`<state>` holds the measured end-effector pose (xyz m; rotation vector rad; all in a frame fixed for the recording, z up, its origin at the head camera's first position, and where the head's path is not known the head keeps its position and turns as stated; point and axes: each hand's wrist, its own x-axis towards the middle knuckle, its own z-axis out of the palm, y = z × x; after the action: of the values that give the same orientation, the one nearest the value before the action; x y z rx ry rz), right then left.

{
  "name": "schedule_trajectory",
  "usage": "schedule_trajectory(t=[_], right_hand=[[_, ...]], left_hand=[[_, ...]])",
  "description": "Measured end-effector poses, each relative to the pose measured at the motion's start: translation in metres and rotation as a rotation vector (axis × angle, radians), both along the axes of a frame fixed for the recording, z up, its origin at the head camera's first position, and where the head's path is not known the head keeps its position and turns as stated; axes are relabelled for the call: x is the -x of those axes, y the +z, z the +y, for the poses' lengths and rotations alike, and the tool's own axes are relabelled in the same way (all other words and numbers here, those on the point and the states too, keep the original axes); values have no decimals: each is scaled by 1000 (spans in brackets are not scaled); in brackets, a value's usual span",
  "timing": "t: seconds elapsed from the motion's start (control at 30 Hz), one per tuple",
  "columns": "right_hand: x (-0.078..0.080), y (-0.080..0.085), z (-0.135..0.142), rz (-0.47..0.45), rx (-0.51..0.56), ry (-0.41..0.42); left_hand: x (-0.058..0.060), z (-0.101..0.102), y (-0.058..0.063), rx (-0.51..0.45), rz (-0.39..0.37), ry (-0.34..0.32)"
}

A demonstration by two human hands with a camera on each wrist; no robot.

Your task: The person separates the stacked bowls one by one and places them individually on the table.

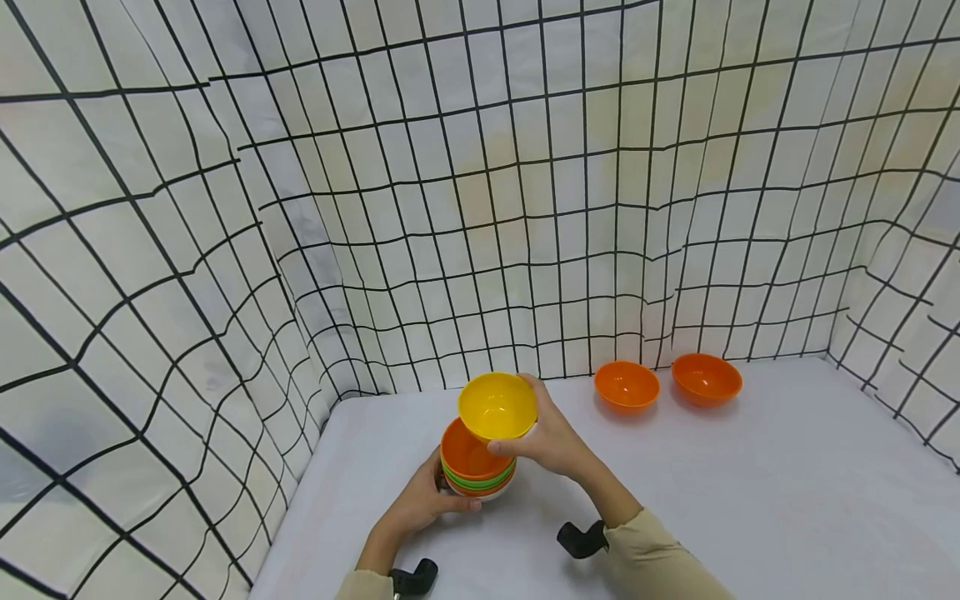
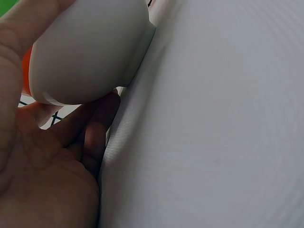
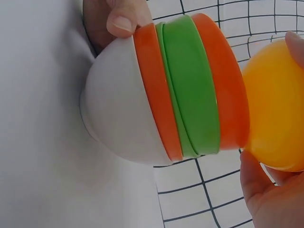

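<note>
A stack of nested bowls stands on the white table, with an orange bowl (image 1: 467, 454) on top. Below it come green bowls (image 3: 192, 85), another orange bowl (image 3: 154, 90) and a white bowl (image 3: 116, 99) at the bottom. My left hand (image 1: 427, 497) grips the stack low on its left side, thumb in front; the left wrist view shows the white bowl (image 2: 90, 52) by its fingers. Just over the stack, my right hand (image 1: 553, 437) holds a yellow bowl (image 1: 497, 406) by its right side, tilted. Whether the yellow bowl touches the stack's rim I cannot tell.
Two separate orange bowls, one (image 1: 627, 387) nearer and one (image 1: 707, 380) farther right, sit at the table's back edge. A white cloth wall (image 1: 450, 208) with black grid lines rises behind and on both sides of the table (image 1: 750, 492).
</note>
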<state>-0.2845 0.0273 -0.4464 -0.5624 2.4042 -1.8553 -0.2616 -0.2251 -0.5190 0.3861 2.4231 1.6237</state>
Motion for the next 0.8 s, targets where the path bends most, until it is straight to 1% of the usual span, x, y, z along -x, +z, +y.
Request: schedule_trajectory(t=[0.17,0.3,0.5,0.7,0.8], right_hand=[[3,2,6,-19,27,-43],[8,0,12,-20,42,-82],[16,-7,19,-2,71,-143],[25,-16,26,-29,48,-229],[29,-23,30,-34,42,-245]], left_hand=[[-1,0,1,8,1,19],[-1,1,1,29,3,35],[-2,1,1,39,6,43],[-1,2,1,26,-3,48],[0,1,0,22,-7,47]])
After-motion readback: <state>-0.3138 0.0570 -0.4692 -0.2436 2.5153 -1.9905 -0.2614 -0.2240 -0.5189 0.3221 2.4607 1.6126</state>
